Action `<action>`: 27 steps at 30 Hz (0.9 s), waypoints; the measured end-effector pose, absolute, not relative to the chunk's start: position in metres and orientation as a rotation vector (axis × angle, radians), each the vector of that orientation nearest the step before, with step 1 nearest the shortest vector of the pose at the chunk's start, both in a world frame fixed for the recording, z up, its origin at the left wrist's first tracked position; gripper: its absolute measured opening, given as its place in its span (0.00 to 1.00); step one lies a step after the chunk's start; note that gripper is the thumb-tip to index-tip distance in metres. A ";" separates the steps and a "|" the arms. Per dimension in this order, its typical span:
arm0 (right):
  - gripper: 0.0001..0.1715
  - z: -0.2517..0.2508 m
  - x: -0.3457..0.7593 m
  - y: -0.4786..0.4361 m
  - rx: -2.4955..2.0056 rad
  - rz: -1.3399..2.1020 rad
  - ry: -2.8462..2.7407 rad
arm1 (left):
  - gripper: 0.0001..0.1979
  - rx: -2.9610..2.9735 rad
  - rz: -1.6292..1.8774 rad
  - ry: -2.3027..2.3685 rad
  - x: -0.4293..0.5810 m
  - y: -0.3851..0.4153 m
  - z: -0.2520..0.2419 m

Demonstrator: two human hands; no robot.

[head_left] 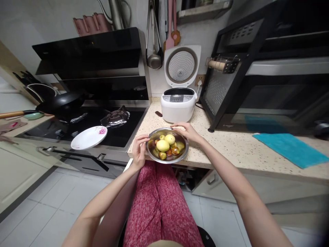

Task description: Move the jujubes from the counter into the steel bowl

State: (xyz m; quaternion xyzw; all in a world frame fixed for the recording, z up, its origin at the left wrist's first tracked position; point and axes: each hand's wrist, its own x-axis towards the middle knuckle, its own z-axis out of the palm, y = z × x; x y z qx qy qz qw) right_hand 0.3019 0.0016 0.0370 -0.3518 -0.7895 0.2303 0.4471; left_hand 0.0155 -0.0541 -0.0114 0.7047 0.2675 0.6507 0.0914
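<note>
A round stainless steel bowl [183,156] sits at the counter's front edge, right in front of me. Inside lie several smooth fruits [162,145], some pale yellow-green and others mottled reddish brown, looking like fresh jujubes. My left hand [140,149] grips the bowl's left rim with bent fingers. At the far right rim, my right hand [188,132] curls over the edge, its fingertips partly hidden. Just behind the bowl stands a white rice cooker [178,109] with its lid [182,65] raised.
A white floral plate [88,138] overhangs the front of the gas stove [123,132] on the left. A black wok [60,103] rests on the far burner. To the right are a large oven [282,103] and a teal cloth [290,147] on the speckled counter [226,147].
</note>
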 end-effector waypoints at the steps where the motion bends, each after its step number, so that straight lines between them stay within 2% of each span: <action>1: 0.14 0.036 0.303 -0.005 -0.886 0.548 -1.923 | 0.13 2.086 1.963 0.790 0.015 -0.054 -0.013; 8: 0.15 0.036 0.303 -0.084 -0.918 0.430 -1.946 | 0.14 2.058 2.035 0.754 0.011 -0.048 -0.019; 13: 0.22 0.028 0.286 -0.125 -0.837 0.353 -2.252 | 0.16 2.044 2.025 0.746 0.011 -0.046 -0.017; 16: 0.13 0.023 0.286 -0.125 -0.879 0.136 -2.358 | 0.17 2.002 1.987 0.737 0.011 -0.044 -0.017; 20: 0.17 0.031 0.306 -0.112 -0.976 -0.009 -2.392 | 0.19 1.833 1.919 0.777 0.010 -0.039 -0.019; 27: 0.19 0.037 0.350 -0.107 -1.050 0.062 -2.351 | 0.18 1.660 1.886 0.836 0.005 -0.025 -0.026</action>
